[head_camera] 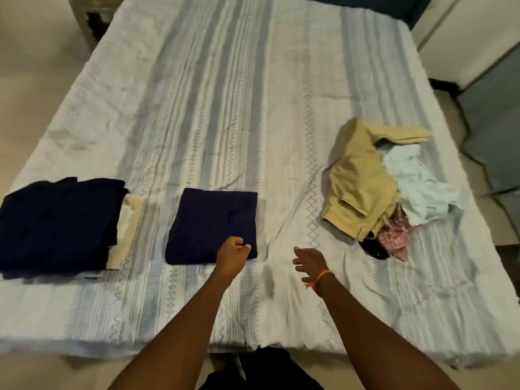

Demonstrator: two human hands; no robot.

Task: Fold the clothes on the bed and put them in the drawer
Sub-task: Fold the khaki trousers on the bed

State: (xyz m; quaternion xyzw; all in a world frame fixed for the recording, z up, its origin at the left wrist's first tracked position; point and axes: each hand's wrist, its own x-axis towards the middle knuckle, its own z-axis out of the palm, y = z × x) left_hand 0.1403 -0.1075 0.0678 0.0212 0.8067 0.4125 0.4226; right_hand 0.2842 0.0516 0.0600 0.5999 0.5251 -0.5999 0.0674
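Black item (pixel 375 250) half-hidden – khaki trousers (pixel 358 190) cover it

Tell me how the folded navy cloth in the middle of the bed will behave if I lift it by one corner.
The folded navy cloth is soft fabric, so it would probably droop and unfold. It looks thin, so likely light. Lying flat, it won't roll.

This is a bedroom in somebody's home. A wide bed (pixel 225 108) fills most of it, spread with a pale cover striped in blue-grey. Folded dark clothes (pixel 56 223) sit at its near edge, an unfolded heap (pixel 394 187) further right, and pale cupboard doors (pixel 461 38) stand alongside.
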